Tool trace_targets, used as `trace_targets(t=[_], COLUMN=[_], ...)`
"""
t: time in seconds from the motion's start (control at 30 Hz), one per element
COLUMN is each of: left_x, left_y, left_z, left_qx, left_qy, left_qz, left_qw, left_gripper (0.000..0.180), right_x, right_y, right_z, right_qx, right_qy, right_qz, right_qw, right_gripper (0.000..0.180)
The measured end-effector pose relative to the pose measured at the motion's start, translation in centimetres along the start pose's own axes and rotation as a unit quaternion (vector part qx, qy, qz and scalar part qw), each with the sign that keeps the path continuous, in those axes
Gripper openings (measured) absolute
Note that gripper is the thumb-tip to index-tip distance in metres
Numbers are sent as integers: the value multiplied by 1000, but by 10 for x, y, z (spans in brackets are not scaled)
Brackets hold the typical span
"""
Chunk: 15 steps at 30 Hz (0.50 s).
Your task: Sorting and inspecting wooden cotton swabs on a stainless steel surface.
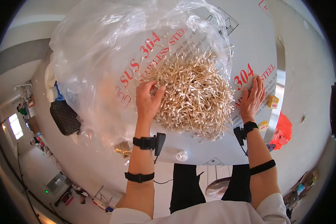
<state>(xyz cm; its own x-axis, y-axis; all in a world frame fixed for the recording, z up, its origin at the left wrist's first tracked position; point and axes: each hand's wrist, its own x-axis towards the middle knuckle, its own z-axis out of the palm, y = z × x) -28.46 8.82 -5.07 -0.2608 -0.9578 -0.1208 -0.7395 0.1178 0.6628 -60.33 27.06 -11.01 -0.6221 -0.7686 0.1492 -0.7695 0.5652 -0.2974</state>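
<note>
A large heap of cotton swabs point(196, 95) with pale wooden sticks and white tips lies on the table, partly on a big clear plastic bag point(97, 63). At the heap's left edge is my left hand point(148, 98), its thumb and bent fingers apart, touching the outer swabs; no swab shows held in it. My right hand point(253, 98) rests palm down on the table to the right of the heap, fingers stretched out and holding nothing. Black straps circle both my wrists and forearms.
The grey table point(252, 44) has red and black print. A small clear round container point(182, 155) stands at its near edge. Small yellow boxes point(273, 102) and a red plastic bag point(283, 128) are at the right edge. A dark patterned bag point(65, 117) sits at the left.
</note>
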Motion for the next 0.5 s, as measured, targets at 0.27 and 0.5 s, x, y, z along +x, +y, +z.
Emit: trace_targets(t=[0.27,0.5], left_x=[-43,-36], left_y=[-33,12], left_z=[-15,52], left_qx=[42,-118], left_qy=[55,79], left_qz=[-38,-80], left_qw=[997,987], left_gripper=[52,57], right_x=[10,38], right_y=[-87,-150], right_z=[-57,-38], right_qx=[398,403], right_qy=[-176,-297], right_qz=[-50,-47], right_qw=[899,864], right_gripper=[45,62])
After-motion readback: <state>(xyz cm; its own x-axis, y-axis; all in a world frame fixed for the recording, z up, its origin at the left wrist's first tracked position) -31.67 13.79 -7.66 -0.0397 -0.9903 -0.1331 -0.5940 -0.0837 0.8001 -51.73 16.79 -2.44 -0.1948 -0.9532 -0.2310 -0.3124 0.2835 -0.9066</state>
